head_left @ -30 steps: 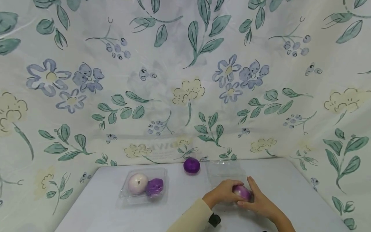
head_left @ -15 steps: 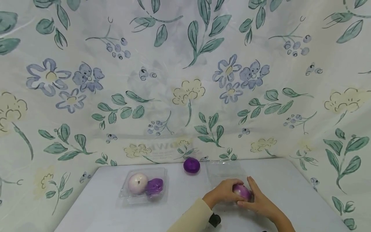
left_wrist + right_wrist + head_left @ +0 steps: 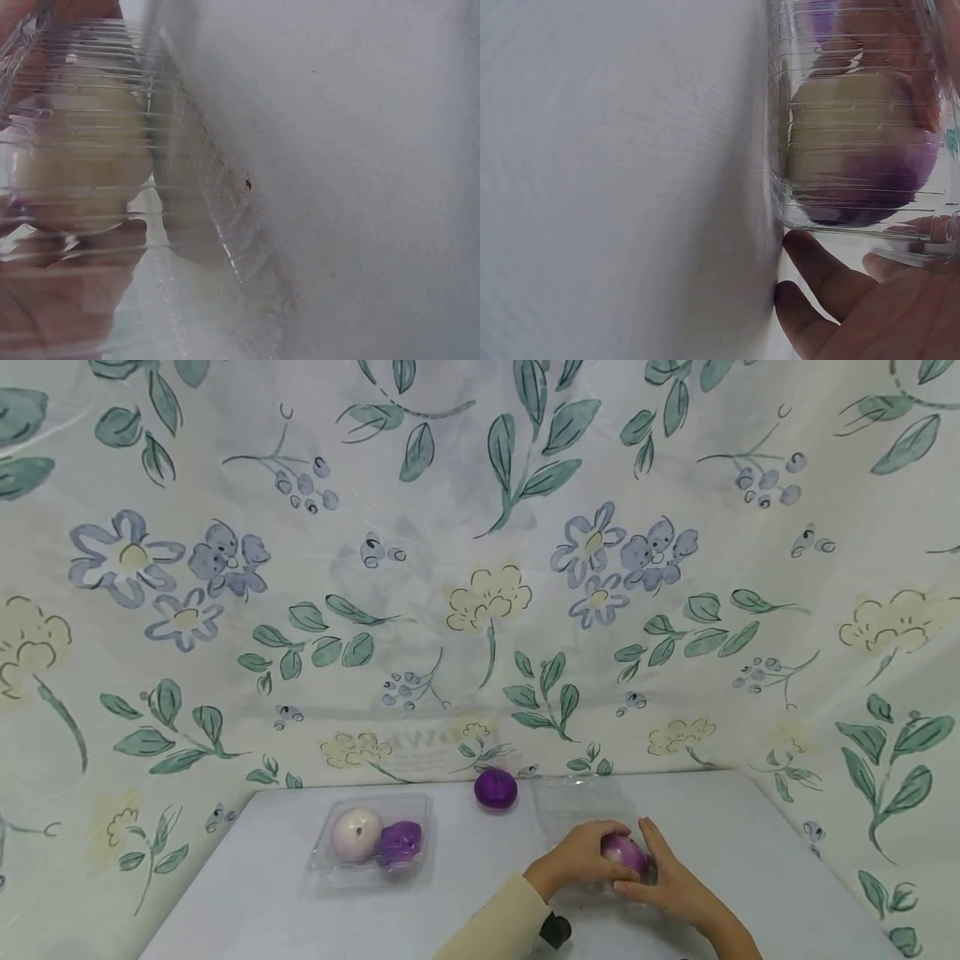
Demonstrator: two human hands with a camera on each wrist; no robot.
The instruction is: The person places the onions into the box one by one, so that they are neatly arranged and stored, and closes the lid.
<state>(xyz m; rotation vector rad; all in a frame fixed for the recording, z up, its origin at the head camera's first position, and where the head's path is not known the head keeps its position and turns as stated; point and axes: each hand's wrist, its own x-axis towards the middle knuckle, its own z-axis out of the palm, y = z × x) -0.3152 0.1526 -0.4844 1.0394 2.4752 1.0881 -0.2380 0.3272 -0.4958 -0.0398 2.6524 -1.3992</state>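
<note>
A purple-and-white onion sits low in a clear plastic container, right of the table's middle. From the left, my left hand grips it, fingers over its top. My right hand curves round the right side, thumb in front and index finger behind. In the right wrist view, two right fingertips lie outside the container, down at the table. The ribbed wall partly blurs the onion in the left wrist view. Behind the hands the container's clear lid lies folded back.
Another clear container on the left holds a pale onion and a crumpled-looking purple thing. A round, deep purple thing stands at the white table's back edge, before a flowered cloth.
</note>
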